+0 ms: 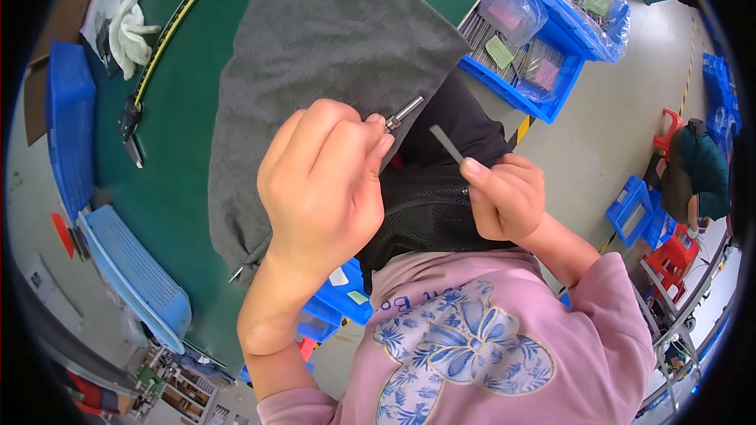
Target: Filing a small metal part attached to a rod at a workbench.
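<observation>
My left hand [323, 173] is closed, its thumb and fingertips pinching a small shiny metal pin [408, 110] with a thicker collar. The pin points up and to the right, and my fingers hide its lower end. To the right, my right hand [510, 197] grips a thin flat grey strip [446, 144] between thumb and forefinger. Its free end slants up toward the pin, with a gap between the two. Beneath my left hand a dark grey cloth [315, 39] covers part of the green table [177, 165] and reaches over my lap. A thin metal rod [249, 260] lies beside my left forearm.
Blue bins [543, 110] with metal parts and bags stand at the upper right. White gloves [130, 35], a caliper-like tool [131, 122] and a black-and-yellow strip [177, 20] lie at the left. Light-blue basket [142, 275] edges the table. Another person [701, 173] sits far right.
</observation>
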Motion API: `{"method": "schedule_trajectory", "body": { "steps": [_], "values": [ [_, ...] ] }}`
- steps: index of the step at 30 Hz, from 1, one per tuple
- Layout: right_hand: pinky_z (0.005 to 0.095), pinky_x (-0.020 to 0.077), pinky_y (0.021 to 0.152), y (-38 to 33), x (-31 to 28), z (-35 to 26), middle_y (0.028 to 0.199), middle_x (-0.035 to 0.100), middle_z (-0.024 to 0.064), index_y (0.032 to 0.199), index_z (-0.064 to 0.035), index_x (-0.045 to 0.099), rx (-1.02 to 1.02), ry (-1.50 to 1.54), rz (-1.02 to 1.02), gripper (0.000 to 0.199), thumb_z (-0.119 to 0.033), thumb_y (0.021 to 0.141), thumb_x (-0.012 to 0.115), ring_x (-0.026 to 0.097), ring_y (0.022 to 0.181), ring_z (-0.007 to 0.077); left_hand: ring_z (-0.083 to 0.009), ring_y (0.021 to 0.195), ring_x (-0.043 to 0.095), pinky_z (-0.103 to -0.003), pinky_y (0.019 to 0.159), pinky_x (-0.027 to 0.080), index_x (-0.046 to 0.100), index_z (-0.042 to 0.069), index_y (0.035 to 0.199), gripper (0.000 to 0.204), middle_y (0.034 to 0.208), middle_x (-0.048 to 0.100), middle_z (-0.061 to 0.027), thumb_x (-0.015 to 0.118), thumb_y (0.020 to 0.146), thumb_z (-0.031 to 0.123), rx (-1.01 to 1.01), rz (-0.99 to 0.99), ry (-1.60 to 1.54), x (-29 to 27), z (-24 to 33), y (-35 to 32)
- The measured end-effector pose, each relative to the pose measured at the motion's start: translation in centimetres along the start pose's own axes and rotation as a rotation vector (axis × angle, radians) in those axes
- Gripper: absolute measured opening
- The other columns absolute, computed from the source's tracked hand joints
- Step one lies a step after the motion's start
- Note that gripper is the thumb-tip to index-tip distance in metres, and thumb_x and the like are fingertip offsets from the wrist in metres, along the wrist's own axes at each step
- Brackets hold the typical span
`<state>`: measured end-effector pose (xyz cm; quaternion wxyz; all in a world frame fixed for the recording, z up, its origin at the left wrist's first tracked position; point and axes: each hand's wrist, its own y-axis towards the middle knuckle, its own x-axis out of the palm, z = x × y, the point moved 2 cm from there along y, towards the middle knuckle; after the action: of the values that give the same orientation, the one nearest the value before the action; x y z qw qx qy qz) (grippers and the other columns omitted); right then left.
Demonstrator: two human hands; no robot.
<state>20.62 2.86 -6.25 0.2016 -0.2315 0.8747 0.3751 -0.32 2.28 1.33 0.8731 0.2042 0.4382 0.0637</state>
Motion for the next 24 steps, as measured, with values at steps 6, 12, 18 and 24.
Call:
{"method": "schedule_trajectory", "body": {
  "steps": [6,12,18,24],
  "values": [
    [0.0304,0.0306,0.043,1.2,-0.1,-0.4,0.055,0.047,0.0011,0.124,0.0044,0.058,0.056,0.064,-0.04,0.052,0.011,0.072,0.055,0.041,0.039,0.0171,-0.0255,0.059,0.053,-0.034,0.052,0.042,0.058,0.002,0.073,0.018,0.07,0.052,-0.008,0.072,0.066,-0.006,-0.016,-0.015,-0.022,-0.2,0.0,0.1],
    [0.0321,0.0292,0.042,2.2,-0.4,-1.3,0.053,0.043,0.0009,0.125,0.0046,0.057,0.123,0.17,-0.009,0.054,0.011,0.072,0.053,0.038,0.038,0.0179,-0.026,0.06,0.053,-0.034,0.052,0.042,0.057,0.002,0.073,0.018,0.07,0.052,-0.0085,0.073,0.067,-0.006,-0.025,-0.016,-0.04,-0.3,-0.1,0.1],
    [0.0326,0.0299,0.042,2.4,-0.4,-1.6,0.054,0.046,0.0016,0.124,0.0045,0.059,0.148,0.175,-0.022,0.053,0.011,0.072,0.054,0.04,0.039,0.0184,-0.0259,0.061,0.053,-0.035,0.052,0.042,0.057,0.002,0.074,0.019,0.071,0.052,-0.0087,0.073,0.067,-0.005,-0.027,-0.025,-0.032,-0.2,0.0,0.1],
    [0.0312,0.0315,0.041,2.5,-0.2,-1.9,0.055,0.049,0.0009,0.124,0.0044,0.06,0.153,0.164,-0.057,0.052,0.01,0.072,0.055,0.043,0.039,0.0176,-0.0254,0.061,0.053,-0.035,0.052,0.042,0.056,0.002,0.074,0.019,0.072,0.052,-0.0086,0.073,0.067,-0.005,-0.02,-0.019,-0.032,-0.1,0.1,0.1]
  ]
}}
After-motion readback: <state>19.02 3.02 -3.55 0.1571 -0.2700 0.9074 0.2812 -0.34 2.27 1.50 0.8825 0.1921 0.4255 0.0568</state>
